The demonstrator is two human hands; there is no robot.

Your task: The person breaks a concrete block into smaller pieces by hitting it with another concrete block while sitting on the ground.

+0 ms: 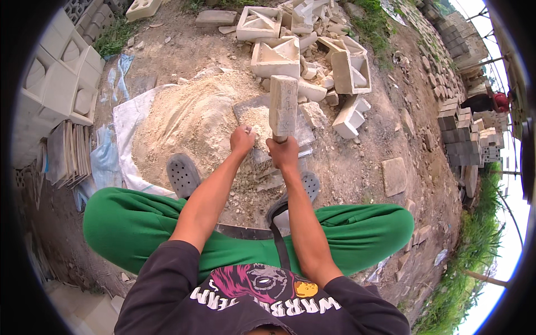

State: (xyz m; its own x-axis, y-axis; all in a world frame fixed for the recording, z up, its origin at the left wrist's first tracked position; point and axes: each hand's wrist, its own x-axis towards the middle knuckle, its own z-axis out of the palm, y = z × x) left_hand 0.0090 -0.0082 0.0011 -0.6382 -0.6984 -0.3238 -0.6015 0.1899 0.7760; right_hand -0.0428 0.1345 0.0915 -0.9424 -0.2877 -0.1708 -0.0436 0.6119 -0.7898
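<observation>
My right hand [283, 152] is wrapped round the short handle of a mallet, whose pale, blocky head [283, 106] stands up above the fist. To its left, my left hand [242, 140] has its fingers curled together at the edge of a small pile of crushed pale stone [257, 120]. Whatever those fingers hold, if anything, is too small to make out. Under the crushed stone lies a dark flat slab [304, 135], partly covered by grit and by the mallet. A large heap of pale sandy crumbs [192, 106] spreads beside it on a white sack [126, 116].
Broken cream-coloured moulded blocks [274, 57] and rubble lie beyond the slab. Stacked blocks [58, 72] and thin boards [70, 153] stand at the left. Grey bricks [460, 134] are piled at the right, near another person [486, 103]. A flat stone [394, 176] rests on the dirt.
</observation>
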